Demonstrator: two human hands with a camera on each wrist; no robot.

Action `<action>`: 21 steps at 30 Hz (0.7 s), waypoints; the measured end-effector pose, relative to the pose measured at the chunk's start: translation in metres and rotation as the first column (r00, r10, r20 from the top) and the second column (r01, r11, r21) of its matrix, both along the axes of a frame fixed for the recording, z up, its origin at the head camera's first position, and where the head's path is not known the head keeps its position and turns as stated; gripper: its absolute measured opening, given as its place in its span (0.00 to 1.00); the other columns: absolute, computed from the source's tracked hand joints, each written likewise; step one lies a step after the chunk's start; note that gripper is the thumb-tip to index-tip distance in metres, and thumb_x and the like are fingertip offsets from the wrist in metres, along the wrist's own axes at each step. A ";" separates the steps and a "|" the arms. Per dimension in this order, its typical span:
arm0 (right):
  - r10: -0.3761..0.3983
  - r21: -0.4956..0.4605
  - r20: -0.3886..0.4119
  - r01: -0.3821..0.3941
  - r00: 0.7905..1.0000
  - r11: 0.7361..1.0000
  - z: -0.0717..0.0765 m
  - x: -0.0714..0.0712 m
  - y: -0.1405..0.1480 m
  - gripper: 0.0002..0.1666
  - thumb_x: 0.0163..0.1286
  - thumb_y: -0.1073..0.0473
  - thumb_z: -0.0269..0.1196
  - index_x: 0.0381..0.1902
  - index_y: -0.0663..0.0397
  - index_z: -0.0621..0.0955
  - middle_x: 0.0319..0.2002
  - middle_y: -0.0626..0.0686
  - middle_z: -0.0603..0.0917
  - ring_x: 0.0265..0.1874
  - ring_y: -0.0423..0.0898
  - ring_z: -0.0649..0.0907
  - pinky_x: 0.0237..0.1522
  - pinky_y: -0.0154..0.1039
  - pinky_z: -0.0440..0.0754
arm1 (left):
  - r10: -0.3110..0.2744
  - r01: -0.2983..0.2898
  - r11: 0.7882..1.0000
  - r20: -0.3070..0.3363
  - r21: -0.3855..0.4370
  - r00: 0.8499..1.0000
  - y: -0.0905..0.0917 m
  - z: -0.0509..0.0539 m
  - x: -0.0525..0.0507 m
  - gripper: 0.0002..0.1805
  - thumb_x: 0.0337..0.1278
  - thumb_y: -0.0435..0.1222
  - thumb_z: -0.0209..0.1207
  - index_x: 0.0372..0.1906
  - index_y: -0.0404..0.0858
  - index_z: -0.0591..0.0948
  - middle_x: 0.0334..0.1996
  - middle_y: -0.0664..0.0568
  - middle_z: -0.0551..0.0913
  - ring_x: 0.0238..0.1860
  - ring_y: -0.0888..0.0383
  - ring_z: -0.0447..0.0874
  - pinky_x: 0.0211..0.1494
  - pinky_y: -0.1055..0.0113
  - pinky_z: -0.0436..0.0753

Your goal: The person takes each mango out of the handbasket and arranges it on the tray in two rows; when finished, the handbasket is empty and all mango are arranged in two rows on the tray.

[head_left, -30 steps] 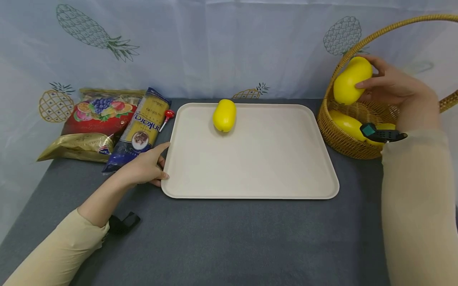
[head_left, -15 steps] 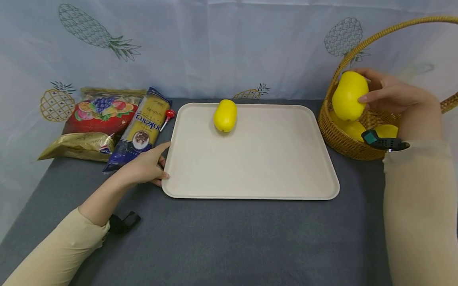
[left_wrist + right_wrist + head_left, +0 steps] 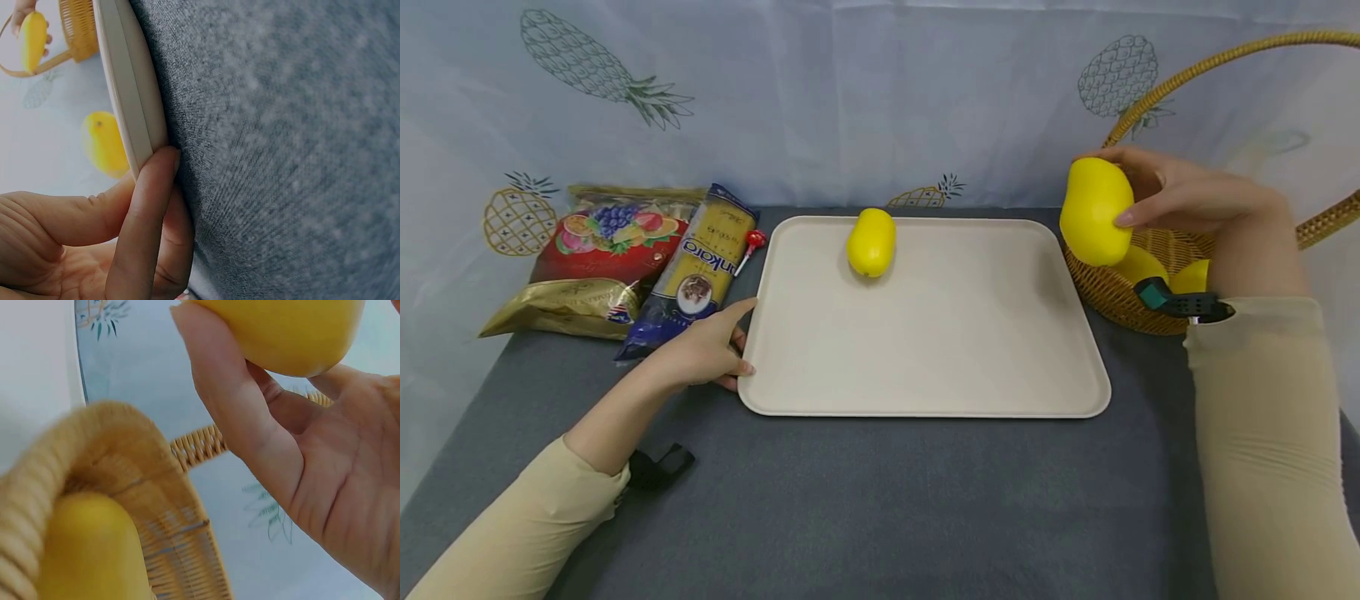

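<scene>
We record a yellow fruit (image 3: 1096, 212) in the right hand (image 3: 1187, 192): thumb on the near side, fingers behind, grasping it firmly enough to hold it aloft. Its skin is smooth, bright and evenly coloured with a slight sheen; the form is oblong, narrower above and fuller below in the head view. There it appears in front of the basket's left rim, near the tray's far right corner; the right wrist view shows it apart from the basket.

Basket (image 3: 1108, 304): woven tan wicker with a tall arched handle that runs out of frame. Inside we count at least two more yellow pieces (image 3: 1141, 265), partly hidden by the arm and a dark wrist strap (image 3: 1180, 302), so we cannot give a full count.

Tray (image 3: 925, 350): off-white, rounded corners, low raised rim, flat on the grey tabletop (image 3: 887, 508). It bears one similar yellow specimen (image 3: 871, 242), lying near the far edge, left of centre. We see the left hand (image 3: 707, 346) pinching the tray's left edge between thumb and fingers.
</scene>
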State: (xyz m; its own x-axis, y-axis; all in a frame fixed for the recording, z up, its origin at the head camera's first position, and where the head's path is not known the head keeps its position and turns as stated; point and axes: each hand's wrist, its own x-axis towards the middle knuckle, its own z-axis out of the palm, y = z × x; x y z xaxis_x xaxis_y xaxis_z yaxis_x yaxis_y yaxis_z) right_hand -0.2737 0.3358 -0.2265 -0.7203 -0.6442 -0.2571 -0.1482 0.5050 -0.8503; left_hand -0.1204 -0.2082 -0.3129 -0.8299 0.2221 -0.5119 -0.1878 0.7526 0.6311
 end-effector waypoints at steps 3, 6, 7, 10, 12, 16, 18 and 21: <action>-0.006 0.012 -0.003 0.006 1.000 1.000 0.000 0.001 -0.011 0.45 0.69 0.73 0.55 0.77 0.39 0.51 0.63 0.49 0.67 0.50 0.45 0.81 0.46 0.41 0.89 | 0.000 0.000 1.000 0.001 0.006 1.000 0.000 0.000 0.000 0.53 0.59 0.25 0.62 0.80 0.37 0.40 0.48 0.36 0.70 0.34 0.55 0.79 0.34 0.65 0.88; -0.012 0.032 0.001 0.012 1.000 0.999 0.000 0.001 -0.021 0.46 0.69 0.71 0.56 0.77 0.39 0.51 0.63 0.49 0.68 0.50 0.46 0.81 0.47 0.41 0.89 | -0.001 0.001 1.000 0.001 0.009 1.000 0.000 0.001 0.000 0.53 0.59 0.25 0.62 0.80 0.37 0.40 0.48 0.35 0.70 0.34 0.55 0.80 0.34 0.64 0.89; -0.015 0.041 0.006 0.015 1.000 0.999 0.000 0.000 -0.025 0.46 0.69 0.71 0.56 0.77 0.39 0.51 0.62 0.50 0.69 0.50 0.47 0.82 0.47 0.41 0.88 | -0.001 0.001 1.000 0.001 0.009 1.000 0.000 0.001 0.000 0.53 0.59 0.25 0.62 0.80 0.37 0.40 0.48 0.35 0.70 0.34 0.55 0.80 0.34 0.65 0.89; -0.031 0.074 0.018 0.029 0.999 0.997 -0.001 0.000 -0.034 0.46 0.70 0.68 0.57 0.77 0.38 0.50 0.61 0.49 0.71 0.49 0.48 0.83 0.49 0.40 0.88 | -0.002 0.002 1.000 -0.002 0.011 1.000 0.000 0.001 0.001 0.53 0.59 0.25 0.62 0.80 0.37 0.40 0.48 0.35 0.71 0.34 0.56 0.80 0.34 0.65 0.88; -0.044 0.085 0.025 0.042 0.999 0.996 -0.003 -0.001 -0.041 0.46 0.70 0.67 0.58 0.77 0.38 0.50 0.61 0.50 0.71 0.49 0.48 0.83 0.49 0.40 0.87 | -0.002 0.002 1.000 -0.003 0.015 1.000 0.000 0.002 0.001 0.53 0.59 0.25 0.62 0.80 0.37 0.40 0.48 0.35 0.71 0.33 0.56 0.80 0.34 0.65 0.88; -0.075 0.098 0.045 0.070 0.996 0.993 -0.007 -0.003 -0.053 0.46 0.70 0.65 0.60 0.77 0.37 0.50 0.61 0.49 0.70 0.50 0.47 0.82 0.50 0.39 0.87 | -0.001 0.001 1.000 -0.003 0.019 1.000 0.000 0.002 0.001 0.53 0.59 0.25 0.62 0.80 0.37 0.40 0.48 0.35 0.70 0.34 0.56 0.80 0.34 0.65 0.88; -0.092 0.102 0.051 0.087 0.994 0.991 -0.010 -0.002 -0.059 0.46 0.69 0.64 0.60 0.77 0.37 0.51 0.62 0.49 0.70 0.51 0.47 0.82 0.50 0.39 0.87 | 0.000 0.000 1.000 -0.001 0.019 1.000 0.000 0.003 0.001 0.53 0.59 0.25 0.62 0.80 0.37 0.41 0.48 0.35 0.71 0.34 0.56 0.80 0.34 0.65 0.88; -0.109 0.105 0.059 0.103 0.992 0.989 -0.013 -0.003 -0.067 0.47 0.69 0.62 0.61 0.77 0.36 0.51 0.62 0.50 0.69 0.51 0.46 0.82 0.51 0.39 0.86 | 0.002 -0.002 1.000 0.002 0.017 1.000 0.000 0.002 0.001 0.53 0.58 0.25 0.63 0.80 0.37 0.41 0.49 0.34 0.71 0.34 0.56 0.80 0.34 0.65 0.89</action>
